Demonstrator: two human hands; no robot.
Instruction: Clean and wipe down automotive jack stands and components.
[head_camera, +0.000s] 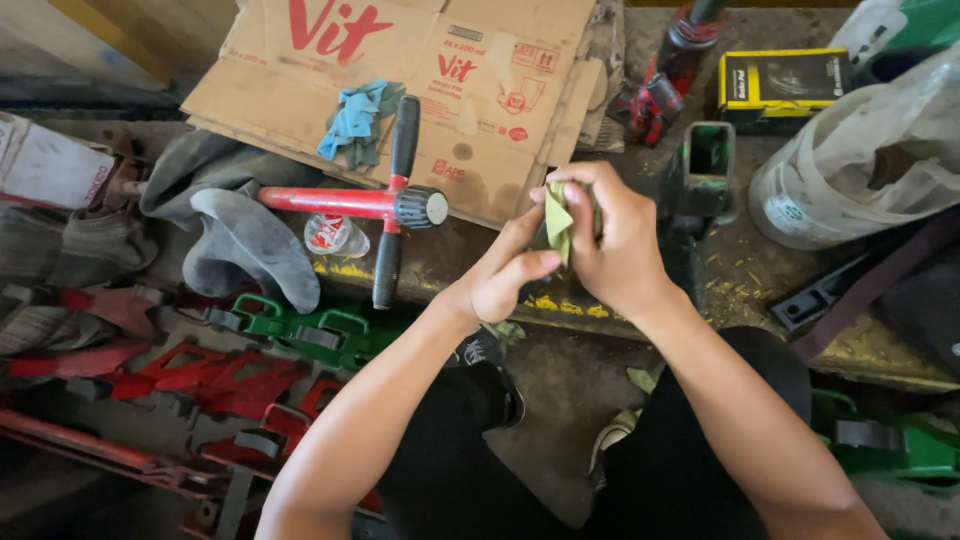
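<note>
My right hand (610, 240) is closed around a small folded yellow-green piece of paper or cloth (557, 222), held in front of my chest. My left hand (505, 275) meets it from the left, thumb and fingers pinching the lower edge of the same piece. Both hands hover above a dirty ledge with a yellow-marked edge (560, 303). My knees and dark trousers (660, 470) show below.
A red hand pump with black T-handle (390, 205) lies on the ledge beside a flattened cardboard box (400, 70) and a blue rag (355, 120). Grey gloves (245, 240), red and green metal parts (290, 335), a green-black tool (705, 165), a yellow box (785, 85), a white bag (870, 160).
</note>
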